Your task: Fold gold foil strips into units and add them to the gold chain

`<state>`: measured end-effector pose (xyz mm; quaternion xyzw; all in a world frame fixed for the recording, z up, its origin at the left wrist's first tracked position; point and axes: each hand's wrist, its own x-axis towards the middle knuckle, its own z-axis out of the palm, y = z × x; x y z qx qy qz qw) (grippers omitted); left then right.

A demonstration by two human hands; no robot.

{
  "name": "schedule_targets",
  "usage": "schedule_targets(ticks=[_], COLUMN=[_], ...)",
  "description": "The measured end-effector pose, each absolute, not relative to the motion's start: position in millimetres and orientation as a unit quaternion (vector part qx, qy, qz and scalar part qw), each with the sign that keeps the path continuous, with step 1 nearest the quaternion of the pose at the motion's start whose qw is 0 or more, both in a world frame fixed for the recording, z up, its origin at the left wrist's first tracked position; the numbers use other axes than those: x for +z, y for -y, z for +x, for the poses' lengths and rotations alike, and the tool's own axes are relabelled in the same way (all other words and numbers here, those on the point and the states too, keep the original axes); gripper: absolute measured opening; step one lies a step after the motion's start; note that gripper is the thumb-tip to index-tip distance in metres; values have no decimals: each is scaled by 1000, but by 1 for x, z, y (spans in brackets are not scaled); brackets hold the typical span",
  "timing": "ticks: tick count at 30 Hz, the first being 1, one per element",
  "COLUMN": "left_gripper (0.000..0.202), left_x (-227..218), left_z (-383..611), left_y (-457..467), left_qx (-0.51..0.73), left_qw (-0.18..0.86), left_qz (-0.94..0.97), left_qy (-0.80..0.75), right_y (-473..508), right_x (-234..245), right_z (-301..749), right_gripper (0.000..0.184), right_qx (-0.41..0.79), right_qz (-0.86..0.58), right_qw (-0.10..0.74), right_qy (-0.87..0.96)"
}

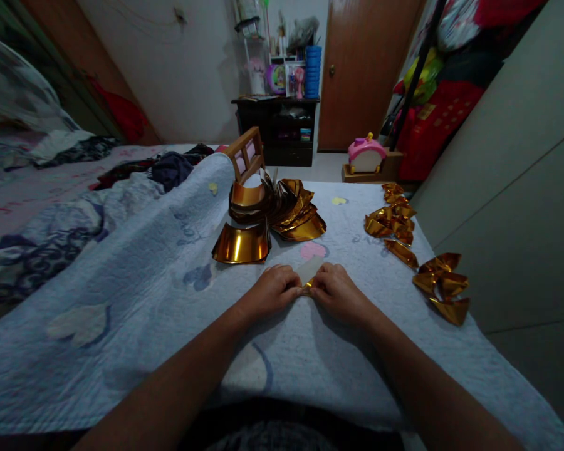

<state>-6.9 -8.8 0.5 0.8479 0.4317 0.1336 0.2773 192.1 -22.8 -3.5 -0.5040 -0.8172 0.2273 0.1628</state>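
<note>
All positions are given relative to the fanned stack of gold sheets (282,216), which lies on the blue quilted cloth (169,332). The small sheet (311,269) being worked lies nearer the person than the stack and slightly right of it, apart from it. Its pale face shows, with a gold strip along the near edge.

Left hand (278,287): thumb and fingers pinching the sheet's near left part. Right hand (334,288): likewise pinching the near right part, close beside the left. Finger contact underneath is hidden.

Step in hand, as judged: folding or rolling the near edge over. The next move appears to call for equal grip at both ends and even pressure along the fold; the glossy material may slip or spring back.

Edges and room: a stretch of cloth runs right of the stack as far as the rear group of shaped gold pieces (392,219). The front group of shaped gold pieces (442,285) lies right of the stack and nearer the person, close to the cloth's side edge; a wide rightward sweep could knock these off. Behind the stack, to its left, a wooden frame (245,153) limits reach
</note>
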Motion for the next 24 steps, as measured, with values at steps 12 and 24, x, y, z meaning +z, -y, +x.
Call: schedule_targets(ticks=[12,24], left_gripper=[15,11], left_x=[-1,-7], left_z=[-1,-2], left_y=[13,14], left_qx=[136,151], left_qw=[229,222], left_qz=[843,835], left_qy=[-467,-481], right_y=[23,26], right_x=[-11,-15], right_z=[186,182], right_gripper=[19,16], right_qx=[183,166], right_qz=[-544,-564], right_qw=[165,181], right_qy=[802,788])
